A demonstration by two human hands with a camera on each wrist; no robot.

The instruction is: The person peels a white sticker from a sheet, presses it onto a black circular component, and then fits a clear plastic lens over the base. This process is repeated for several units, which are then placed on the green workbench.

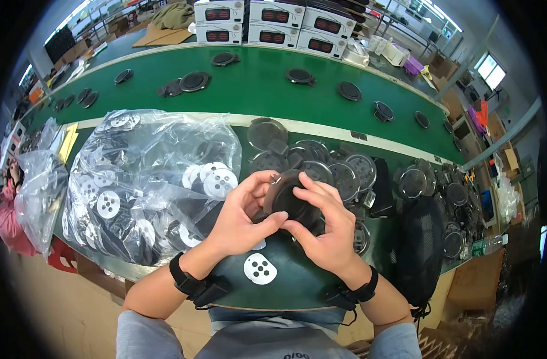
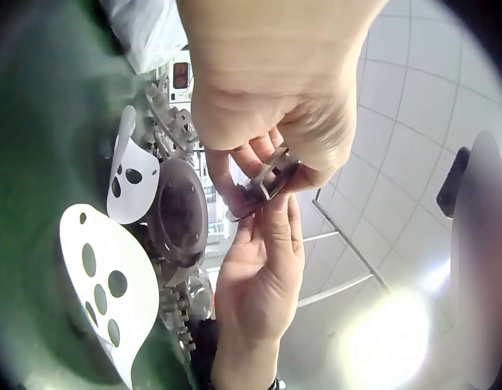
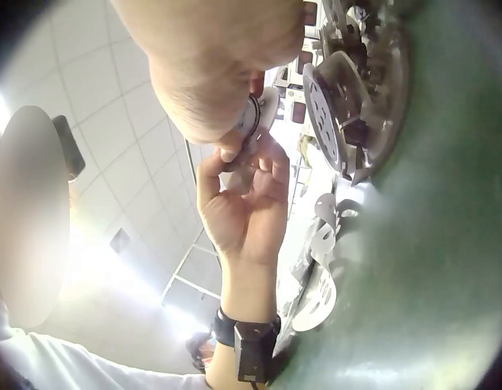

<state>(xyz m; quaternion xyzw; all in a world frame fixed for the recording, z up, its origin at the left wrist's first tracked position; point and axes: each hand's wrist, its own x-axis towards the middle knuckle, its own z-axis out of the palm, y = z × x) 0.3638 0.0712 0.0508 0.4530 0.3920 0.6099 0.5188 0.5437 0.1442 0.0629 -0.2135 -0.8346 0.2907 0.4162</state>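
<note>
Both hands hold a dark, translucent round plastic part (image 1: 280, 195) over the near part of the green table. My left hand (image 1: 242, 210) grips its left side, thumb in front and fingers behind. On the other side my right hand (image 1: 328, 222) pinches its rim between thumb and fingers. The left wrist view shows the part (image 2: 269, 180) edge-on between the fingertips of both hands. Below the hands lies a white disc with several holes (image 1: 260, 268). Similar dark round parts (image 1: 345, 179) are heaped just beyond the right hand.
A clear plastic bag (image 1: 160, 143) of white discs fills the left side. To the right lie a black mesh pouch (image 1: 418, 251) and more dark parts (image 1: 457, 194). Behind, a green belt (image 1: 255, 90) carries spaced round parts, with printed boxes (image 1: 276, 35) stacked beyond.
</note>
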